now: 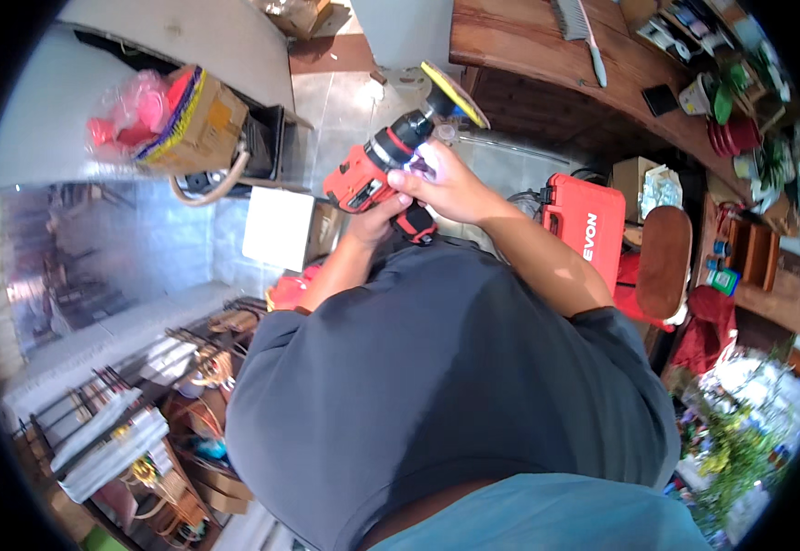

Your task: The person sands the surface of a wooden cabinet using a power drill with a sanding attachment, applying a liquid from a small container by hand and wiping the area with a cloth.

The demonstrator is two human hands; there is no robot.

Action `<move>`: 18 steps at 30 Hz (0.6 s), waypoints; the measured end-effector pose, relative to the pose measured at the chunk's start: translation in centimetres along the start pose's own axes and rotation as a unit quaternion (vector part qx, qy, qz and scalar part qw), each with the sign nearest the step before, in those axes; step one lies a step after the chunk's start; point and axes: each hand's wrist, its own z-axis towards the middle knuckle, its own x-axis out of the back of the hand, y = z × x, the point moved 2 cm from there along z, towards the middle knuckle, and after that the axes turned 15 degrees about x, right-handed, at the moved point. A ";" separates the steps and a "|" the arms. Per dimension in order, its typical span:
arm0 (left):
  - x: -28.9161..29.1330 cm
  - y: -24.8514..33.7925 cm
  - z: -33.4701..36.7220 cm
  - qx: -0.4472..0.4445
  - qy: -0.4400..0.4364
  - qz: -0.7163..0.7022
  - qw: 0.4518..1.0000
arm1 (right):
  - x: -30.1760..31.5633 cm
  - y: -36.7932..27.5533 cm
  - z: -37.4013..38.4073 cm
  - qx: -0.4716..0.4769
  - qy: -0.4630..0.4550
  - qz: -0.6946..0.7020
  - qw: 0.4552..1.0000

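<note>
A red and black cordless drill [356,176] is held up in front of my body, its nose tilted toward the far right. A round yellow-edged pad [456,95] is fitted in its chuck. My left hand [377,219] is closed on the drill's grip, just above the black battery end. From the right, my right hand [450,186] is closed around the front of the grip below the chuck, with its thumb against the drill body. A small bright light shows by its fingers. Some of the fingers of both hands are hidden behind the tool.
A wooden bench [529,41] at the far right bears a brush [585,41]. To my right stand a red tool case [593,216] and a brown stool seat [664,262]. A cardboard box [202,124] and a white board [278,228] are at left.
</note>
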 end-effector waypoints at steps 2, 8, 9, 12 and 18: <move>1.8 -0.1 0.5 -0.018 0.102 0.090 0.991 | 0.0 4.5 1.0 -0.035 0.037 0.056 0.997; 8.9 -1.2 2.5 0.099 0.129 -0.038 0.986 | 0.7 12.7 3.4 -0.202 0.049 0.025 0.978; 10.7 -0.2 3.7 0.098 0.100 -0.062 0.988 | 0.6 13.7 5.1 -0.161 0.036 0.046 0.985; 17.3 1.4 6.4 0.155 -0.012 -0.209 0.965 | 1.5 16.4 9.1 -0.163 0.016 0.059 0.985; 25.3 6.0 15.0 0.209 -0.019 -0.168 0.963 | 7.3 25.7 10.9 -0.306 0.142 -0.017 0.941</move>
